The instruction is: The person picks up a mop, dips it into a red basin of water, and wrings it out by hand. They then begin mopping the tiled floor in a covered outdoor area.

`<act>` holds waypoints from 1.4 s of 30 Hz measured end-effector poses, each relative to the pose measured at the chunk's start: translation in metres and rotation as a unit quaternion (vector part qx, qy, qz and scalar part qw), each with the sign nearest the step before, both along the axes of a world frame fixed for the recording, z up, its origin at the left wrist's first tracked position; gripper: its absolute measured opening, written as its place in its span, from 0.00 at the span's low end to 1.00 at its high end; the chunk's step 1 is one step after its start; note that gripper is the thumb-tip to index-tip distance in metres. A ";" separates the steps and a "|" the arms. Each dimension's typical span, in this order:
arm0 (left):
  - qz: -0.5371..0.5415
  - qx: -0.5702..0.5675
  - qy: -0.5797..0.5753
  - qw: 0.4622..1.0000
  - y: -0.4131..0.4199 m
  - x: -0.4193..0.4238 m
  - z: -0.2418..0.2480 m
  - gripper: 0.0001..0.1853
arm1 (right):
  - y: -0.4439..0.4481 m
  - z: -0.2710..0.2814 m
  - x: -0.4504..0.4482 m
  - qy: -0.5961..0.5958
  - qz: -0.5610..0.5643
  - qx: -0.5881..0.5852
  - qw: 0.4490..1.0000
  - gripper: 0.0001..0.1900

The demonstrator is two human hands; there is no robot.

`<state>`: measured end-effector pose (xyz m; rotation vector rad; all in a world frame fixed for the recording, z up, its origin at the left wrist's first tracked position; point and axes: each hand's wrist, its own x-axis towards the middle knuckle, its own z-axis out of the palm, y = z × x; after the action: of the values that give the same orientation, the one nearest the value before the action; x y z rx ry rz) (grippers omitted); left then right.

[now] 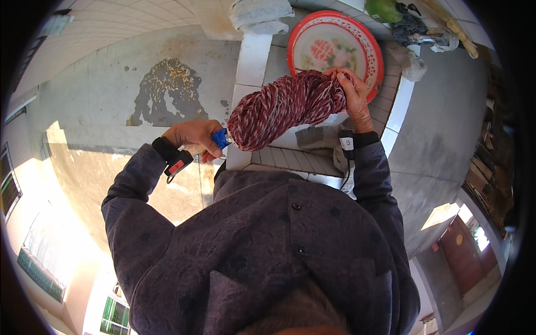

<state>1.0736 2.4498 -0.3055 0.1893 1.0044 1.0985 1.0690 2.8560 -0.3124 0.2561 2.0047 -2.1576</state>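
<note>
A mop head of dark red and pale yarn (287, 109) stretches across in front of me, bunched into a thick bundle. My left hand (197, 136) grips the mop at the blue collar (220, 138) at the bundle's left end. Fingers of my right hand (354, 94) pinch the strands at the opposite end. Below that hand and the yarn lies a round enamel basin (335, 17) with a red rim and a flower pattern inside; the yarn and hand cover its near edge.
White-tiled sink edges (253, 63) run beneath the mop. Pale cloths (261, 16) drape over the tiled wall. At the back right are a green bottle (383, 10) and a wooden stick (454, 29). A wet patch with yellowish bits (167, 90) marks the concrete floor.
</note>
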 end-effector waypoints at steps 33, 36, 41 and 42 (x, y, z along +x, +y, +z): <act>0.219 -0.168 0.673 0.686 0.000 0.065 -0.107 0.14 | -0.042 -0.050 0.035 0.103 -0.019 0.285 0.953 0.13; 0.218 -0.176 0.658 0.699 0.001 0.067 -0.108 0.14 | -0.037 -0.058 0.035 0.091 -0.008 0.299 0.950 0.12; 0.222 -0.183 0.635 0.716 0.000 0.066 -0.107 0.14 | -0.036 -0.068 0.033 0.078 -0.006 0.291 0.953 0.10; 0.221 -0.182 0.636 0.716 0.000 0.066 -0.107 0.14 | -0.037 -0.070 0.032 0.077 -0.008 0.286 0.955 0.10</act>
<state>1.1391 2.4495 -0.4124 0.4202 2.6079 1.1045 1.1010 2.8189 -0.3827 0.1818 2.6905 -1.5906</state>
